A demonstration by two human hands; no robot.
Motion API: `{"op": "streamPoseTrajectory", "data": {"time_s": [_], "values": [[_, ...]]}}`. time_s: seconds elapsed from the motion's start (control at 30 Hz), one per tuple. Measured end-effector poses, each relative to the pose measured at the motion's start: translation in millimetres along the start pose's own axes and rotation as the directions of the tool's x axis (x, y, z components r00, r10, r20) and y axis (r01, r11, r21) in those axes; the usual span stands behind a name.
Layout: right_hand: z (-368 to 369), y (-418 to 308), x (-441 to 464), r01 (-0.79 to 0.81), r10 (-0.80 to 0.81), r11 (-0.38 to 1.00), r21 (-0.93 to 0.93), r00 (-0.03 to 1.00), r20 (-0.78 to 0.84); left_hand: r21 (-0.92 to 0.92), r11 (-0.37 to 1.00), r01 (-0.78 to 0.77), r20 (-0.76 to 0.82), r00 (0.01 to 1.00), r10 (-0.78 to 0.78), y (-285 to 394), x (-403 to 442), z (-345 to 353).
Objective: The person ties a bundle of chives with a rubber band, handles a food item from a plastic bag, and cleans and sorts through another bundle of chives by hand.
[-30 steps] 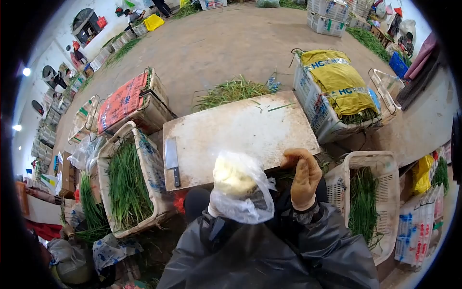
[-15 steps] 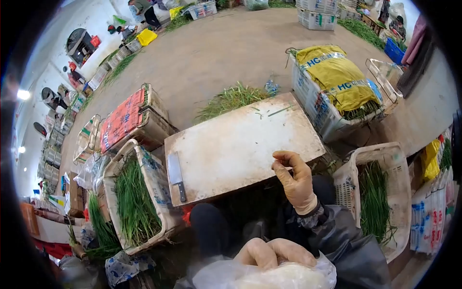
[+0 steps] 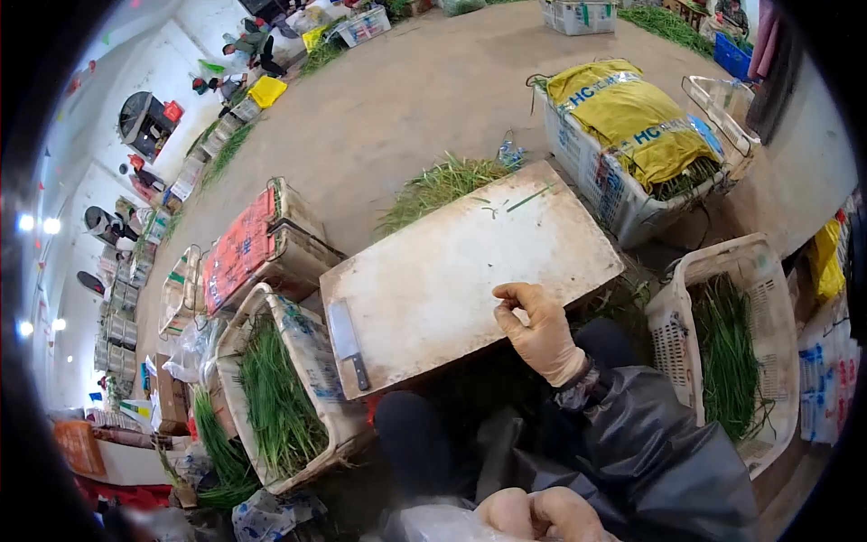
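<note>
My right hand point(image 3: 542, 336), in a pale rubber glove, hovers over the near right edge of a worn white board point(image 3: 433, 271). Its thumb and index finger curl toward each other in a loose pinch; anything between the tips is too small to make out. My left hand point(image 3: 539, 515), also gloved, is low at the bottom edge, close to the camera and partly cut off. Its fingers are bent, with clear plastic around it, and whatever they hold is hidden. A knife point(image 3: 344, 336) with a black handle lies at the board's left end. Green scraps point(image 3: 528, 199) lie near its far corner.
Crates of long green stalks stand left point(image 3: 280, 397) and right point(image 3: 730, 352) of my knees. Beyond are a crate with a red cover point(image 3: 239, 253) and one under a yellow sack point(image 3: 623, 108). Loose stalks point(image 3: 442, 190) lie behind the board. People point(image 3: 253, 45) are along the far wall.
The view has shifted, so the board and crates appear slightly to the right. My right hand sits a little further left over the board, still curled. My left hand appears lower and more cut off.
</note>
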State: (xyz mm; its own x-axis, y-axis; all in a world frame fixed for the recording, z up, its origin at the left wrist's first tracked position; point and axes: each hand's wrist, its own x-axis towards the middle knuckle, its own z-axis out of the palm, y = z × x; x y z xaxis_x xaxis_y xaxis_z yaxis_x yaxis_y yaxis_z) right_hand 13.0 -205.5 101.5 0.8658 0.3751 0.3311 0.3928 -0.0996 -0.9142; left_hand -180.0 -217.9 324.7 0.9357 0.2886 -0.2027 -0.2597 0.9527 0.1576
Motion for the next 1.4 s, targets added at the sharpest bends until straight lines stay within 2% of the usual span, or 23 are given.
{"op": "streamPoseTrajectory", "data": {"time_s": [0.17, 0.2, 0.4, 0.43, 0.5, 0.57, 0.6, 0.67, 0.73, 0.83, 0.87, 0.93, 0.97, 1.1, 1.17, 1.2, 1.23, 1.27, 1.3, 1.33, 1.37, 1.4], "values": [[8, 7, 6, 0.047, -0.046, 0.994, -0.098, 0.999, 0.012, -0.076, 0.997, 0.033, -0.057, 0.998, -0.037, -1, -4, 0], [8, 8, 8, 0.019, -0.018, 0.999, -0.046, 0.999, 0.029, -0.096, 0.995, 0.036, -0.083, 0.996, -0.044, -1, -4, 2], [10, 14, 9, -0.031, 0.033, 0.999, -0.020, 0.997, 0.073, -0.212, 0.976, 0.056, -0.146, 0.985, -0.088, 6, -7, 12], [10, 15, 11, -0.028, 0.029, 0.999, -0.015, 0.997, 0.073, -0.218, 0.974, 0.061, -0.136, 0.986, -0.093, 6, -9, 10], [11, 16, 10, -0.032, 0.032, 0.999, -0.003, 0.997, 0.073, -0.013, 1.000, 0.017, -0.056, 0.998, -0.017, 13, -6, -6], [9, 16, 11, -0.032, 0.032, 0.999, -0.006, 0.997, 0.068, 0.059, 0.998, -0.024, -0.017, 1.000, 0.025, 17, -3, -14], [11, 15, 11, -0.031, 0.032, 0.999, -0.006, 0.997, 0.068, 0.028, 0.999, -0.040, -0.024, 0.999, 0.040, 18, -2, -16], [13, 20, 11, -0.029, 0.030, 0.999, -0.016, 0.996, 0.083, -0.188, 0.968, 0.168, 0.318, 0.943, -0.102, 31, 7, -60], [12, 23, 11, -0.026, 0.029, 0.999, -0.023, 0.995, 0.096, -0.101, 0.985, 0.143, 0.349, 0.932, -0.099, 30, 6, -84], [16, 22, 7, -0.034, 0.036, 0.999, -0.015, 0.992, 0.119, -0.097, 0.993, -0.062, 0.219, 0.972, 0.082, 14, 3, -66], [16, 22, 10, -0.030, 0.033, 0.999, -0.021, 0.992, 0.120, -0.087, 0.994, -0.070, 0.287, 0.953, 0.093, 14, 9, -76], [17, 21, 10, -0.032, 0.035, 0.999, -0.026, 0.992, 0.119, -0.058, 0.998, -0.038, 0.285, 0.957, 0.053, 23, 16, -68], [18, 22, 11, -0.029, 0.032, 0.999, -0.027, 0.992, 0.120, -0.042, 0.999, 0.000, 0.221, 0.975, 0.010, 34, 15, -56], [20, 23, 11, -0.022, 0.027, 0.999, -0.035, 0.992, 0.126, -0.134, 0.991, 0.023, 0.243, 0.970, 0.010, 55, 39, -80], [18, 18, 12, -0.104, 0.104, 0.994, -0.014, 0.962, 0.253, -0.129, 0.992, -0.003, 0.285, 0.958, 0.040, 70, 54, -108], [17, 16, 13, -0.143, 0.139, 0.990, -0.010, 0.939, 0.313, -0.137, 0.984, -0.114, 0.370, 0.916, 0.158, 69, 67, -114], [17, 11, 9, -0.314, 0.247, 0.945, 0.094, 0.870, 0.426, 0.050, 0.992, -0.118, 0.252, 0.962, 0.102, 83, 73, -137], [18, 10, 6, -0.358, 0.220, 0.917, 0.176, 0.822, 0.525, 0.231, 0.970, -0.073, 0.130, 0.991, 0.044, 97, 80, -160], [20, 10, 4, -0.404, 0.177, 0.879, 0.251, 0.767, 0.617, 0.318, 0.944, -0.085, 0.083, 0.995, 0.061, 102, 86, -167], [21, 8, 0, -0.567, 0.179, 0.752, 0.336, 0.666, 0.724, 0.382, 0.900, -0.212, 0.115, 0.977, 0.181, 103, 88, -170], [17, -1, 4, -0.519, 0.086, 0.798, 0.307, 0.602, 0.794, 0.447, 0.822, -0.351, 0.158, 0.936, 0.314, 103, 90, -167], [16, -6, 4, -0.531, 0.063, 0.793, 0.298, 0.559, 0.827, 0.488, 0.748, -0.450, 0.197, 0.892, 0.407, 102, 95, -168]]}}
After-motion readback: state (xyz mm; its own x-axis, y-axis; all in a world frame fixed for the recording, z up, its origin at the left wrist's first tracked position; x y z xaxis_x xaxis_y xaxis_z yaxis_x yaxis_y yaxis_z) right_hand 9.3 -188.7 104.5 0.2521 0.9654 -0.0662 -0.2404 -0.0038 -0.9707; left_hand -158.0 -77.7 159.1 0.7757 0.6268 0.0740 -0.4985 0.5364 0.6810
